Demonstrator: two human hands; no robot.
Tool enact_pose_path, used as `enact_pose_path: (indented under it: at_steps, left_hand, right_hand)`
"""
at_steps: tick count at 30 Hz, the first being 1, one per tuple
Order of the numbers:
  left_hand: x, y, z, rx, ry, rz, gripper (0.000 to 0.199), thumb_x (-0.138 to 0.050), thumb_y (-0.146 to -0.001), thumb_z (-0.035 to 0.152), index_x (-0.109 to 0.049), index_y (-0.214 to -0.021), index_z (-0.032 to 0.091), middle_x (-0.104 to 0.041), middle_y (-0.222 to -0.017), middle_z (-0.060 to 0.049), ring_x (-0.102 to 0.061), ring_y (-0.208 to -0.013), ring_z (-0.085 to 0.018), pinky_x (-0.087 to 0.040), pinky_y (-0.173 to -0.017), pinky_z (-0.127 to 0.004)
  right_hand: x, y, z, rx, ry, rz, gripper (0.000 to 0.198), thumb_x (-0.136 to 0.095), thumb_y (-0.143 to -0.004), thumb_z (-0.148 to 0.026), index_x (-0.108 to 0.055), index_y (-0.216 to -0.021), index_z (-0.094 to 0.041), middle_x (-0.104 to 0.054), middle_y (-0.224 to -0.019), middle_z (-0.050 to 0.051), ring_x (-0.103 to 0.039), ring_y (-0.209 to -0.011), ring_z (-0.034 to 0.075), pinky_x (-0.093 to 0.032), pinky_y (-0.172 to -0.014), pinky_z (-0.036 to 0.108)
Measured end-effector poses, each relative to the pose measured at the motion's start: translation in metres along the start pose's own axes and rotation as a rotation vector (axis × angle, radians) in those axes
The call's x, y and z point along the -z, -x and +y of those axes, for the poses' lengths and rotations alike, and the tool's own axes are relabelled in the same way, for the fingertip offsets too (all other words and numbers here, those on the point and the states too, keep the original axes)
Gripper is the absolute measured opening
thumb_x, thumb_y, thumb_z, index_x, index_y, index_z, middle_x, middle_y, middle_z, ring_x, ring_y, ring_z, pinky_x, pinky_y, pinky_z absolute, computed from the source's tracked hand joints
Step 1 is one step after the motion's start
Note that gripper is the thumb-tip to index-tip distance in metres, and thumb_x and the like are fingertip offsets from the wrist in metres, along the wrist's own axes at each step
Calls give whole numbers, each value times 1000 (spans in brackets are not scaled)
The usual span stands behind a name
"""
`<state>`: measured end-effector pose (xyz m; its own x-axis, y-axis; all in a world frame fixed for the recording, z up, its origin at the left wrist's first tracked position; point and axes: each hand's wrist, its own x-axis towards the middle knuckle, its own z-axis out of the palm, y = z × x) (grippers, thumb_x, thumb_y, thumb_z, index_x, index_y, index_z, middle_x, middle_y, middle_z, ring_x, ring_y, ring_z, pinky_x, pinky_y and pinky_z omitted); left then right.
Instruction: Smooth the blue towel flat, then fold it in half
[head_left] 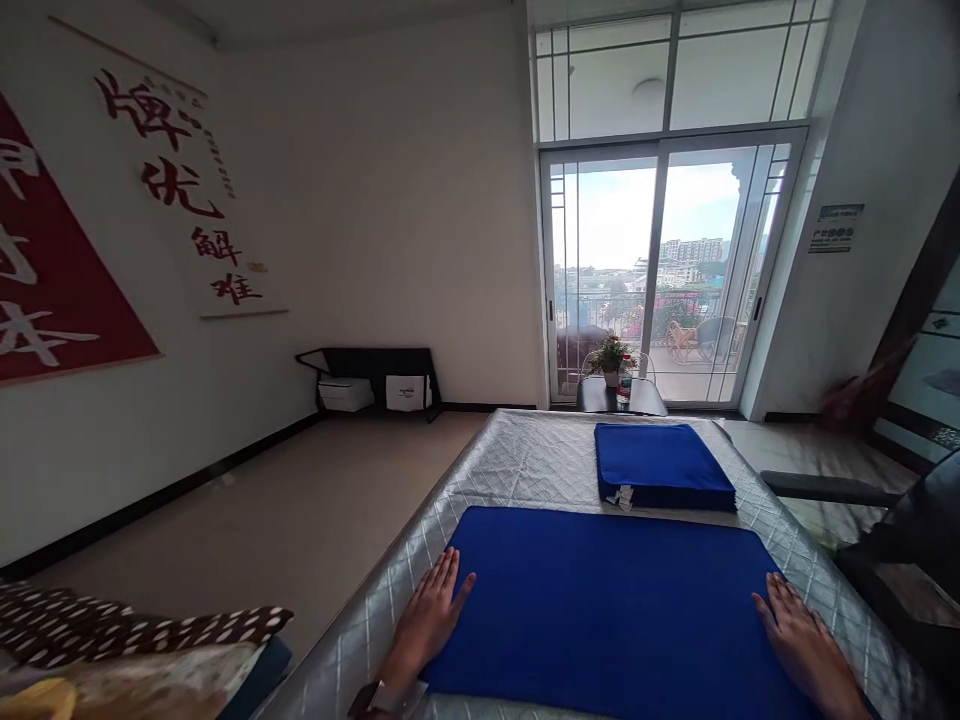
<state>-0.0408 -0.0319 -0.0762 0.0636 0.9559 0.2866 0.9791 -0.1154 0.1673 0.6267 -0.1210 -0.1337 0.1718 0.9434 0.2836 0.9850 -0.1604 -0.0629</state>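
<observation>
In the head view, my left hand (433,612) and right hand (799,632) lie flat, fingers extended and gripping nothing, at the left and right edges of the broad royal-blue fabric rectangle (607,605). It covers the near part of the silver, diamond-quilted tabletop (501,458). Uneven palm pressure could skew or wrinkle it; a forward shove could nudge the squared blue fabric stack (660,458) towards the far-right corner.

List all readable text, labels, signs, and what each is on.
"牌优解难": hanging scroll, upper two characters less certain; its small side print is unreadable.
Red banner: characters cut off, not safely readable.
Wall sign: too small.
White package: print too small.
Bottle: label too small.
White tags on blue stack: nothing legible.
</observation>
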Motion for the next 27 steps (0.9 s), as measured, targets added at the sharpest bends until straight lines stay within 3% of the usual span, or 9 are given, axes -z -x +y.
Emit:
enact_pose_path:
  at_steps: [4,9,15,18,20,23,27]
  left_hand:
    - [-2,-2,-1,-8,9,-72,76,-16,-98,57,-40,-150,7,-38,-157,-16,-33,-146,-30,-32,-116,-48]
    - [4,-1,-3,-13,42,-33,72,-20,-98,58,-40,-151,13,-45,-153,-14,-36,-144,-29,-34,-114,-48]
    - [13,3,-2,9,51,-34,75,-18,-98,61,-38,-151,13,-43,-154,-14,-35,-145,-30,-32,-115,-48]
    - [18,3,2,16,47,-92,77,-18,-97,61,-37,-152,11,-39,-157,-15,-33,-146,-30,-29,-117,-48]
    - [23,2,2,25,39,-149,79,-20,-97,60,-34,-152,6,-33,-159,-17,-30,-147,-29,-27,-118,-46]
    - [30,2,-8,84,17,-191,78,-21,-98,58,-33,-152,3,-29,-160,-18,-27,-148,-28,-26,-119,-45]
    - [34,4,-35,142,-52,-130,69,-25,-98,52,-45,-147,9,-40,-155,-17,-33,-146,-29,-30,-117,-46]
  right_hand:
    - [10,2,-6,-11,3,5,68,-23,-84,-43,-65,-129,-14,-50,-149,13,-35,-143,28,-21,-117,50]
    - [30,2,-20,-56,-11,-8,74,-17,-85,-51,-62,-132,-15,-49,-150,13,-38,-142,28,-24,-116,48]
    - [36,2,-20,-69,-33,-5,76,-22,-81,-52,-59,-135,-13,-49,-149,15,-38,-141,29,-27,-114,48]
    - [39,2,-19,-71,-57,-62,78,-23,-78,-51,-62,-129,-7,-53,-145,19,-41,-139,31,-24,-117,47]
    - [44,2,-17,-96,-84,-87,79,-24,-76,-56,-64,-126,-10,-59,-138,18,-46,-136,32,-26,-116,46]
    - [51,6,-7,-130,-115,-69,83,-24,-73,-64,-65,-126,-15,-63,-134,17,-48,-133,33,-30,-114,47]
    - [56,13,17,-205,-129,39,85,-20,-76,-63,-60,-134,-15,-57,-142,16,-46,-136,33,-34,-113,52]
